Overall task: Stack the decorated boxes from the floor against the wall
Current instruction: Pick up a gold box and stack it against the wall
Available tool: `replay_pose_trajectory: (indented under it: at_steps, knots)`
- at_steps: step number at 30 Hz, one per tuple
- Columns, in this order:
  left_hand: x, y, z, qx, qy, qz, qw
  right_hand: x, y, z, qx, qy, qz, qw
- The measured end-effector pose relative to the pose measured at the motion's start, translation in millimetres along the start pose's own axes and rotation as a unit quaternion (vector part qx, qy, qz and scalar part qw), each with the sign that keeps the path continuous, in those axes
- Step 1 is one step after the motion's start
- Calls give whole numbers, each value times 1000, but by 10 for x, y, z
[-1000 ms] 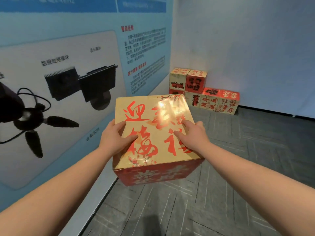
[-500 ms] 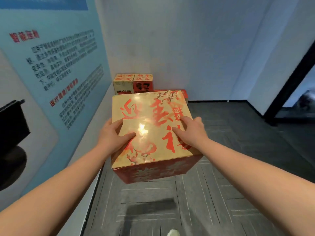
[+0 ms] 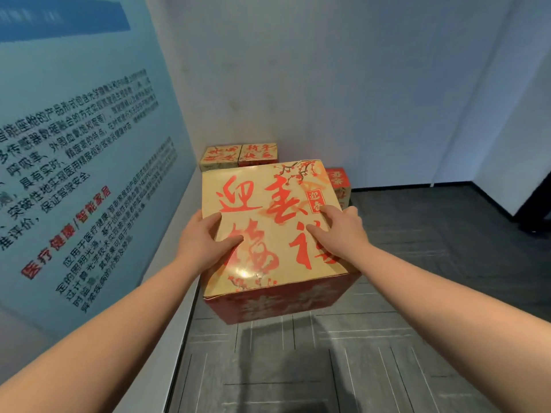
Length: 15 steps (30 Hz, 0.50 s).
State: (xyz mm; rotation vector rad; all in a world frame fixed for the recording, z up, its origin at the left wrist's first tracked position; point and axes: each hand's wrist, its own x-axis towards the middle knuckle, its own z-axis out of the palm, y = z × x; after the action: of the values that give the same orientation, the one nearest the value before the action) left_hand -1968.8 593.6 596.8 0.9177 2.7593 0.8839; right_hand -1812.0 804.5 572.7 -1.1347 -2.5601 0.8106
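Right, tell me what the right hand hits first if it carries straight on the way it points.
The right hand points forward and slightly left, toward the far wall. First in that line looks like the stacked decorated boxes in the corner, though the carried box would likely touch them first. Depth is uncertain.

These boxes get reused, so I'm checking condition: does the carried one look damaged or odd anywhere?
Slightly: the carried box has a top flap lifting open at its near-left corner, by the left hand. Otherwise it looks sound.

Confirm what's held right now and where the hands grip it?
One box, carried off the floor: left hand on its left edge, right hand on its right edge, thumbs lying on the gold top.
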Motion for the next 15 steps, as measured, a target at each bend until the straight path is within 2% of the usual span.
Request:
replay_pose_trajectory:
  at_steps: [6,10,15]
  knots:
    - [1428,77,278,7,-27,29,999,1232,-26,36,-17,19,32,999]
    - [2357,219,487,-17,-47,70,996,1992,-2,-10,-27,47,72,996]
    - [3581,526,737,9,-86,120,989,2936,19,-166,-28,85,120,989]
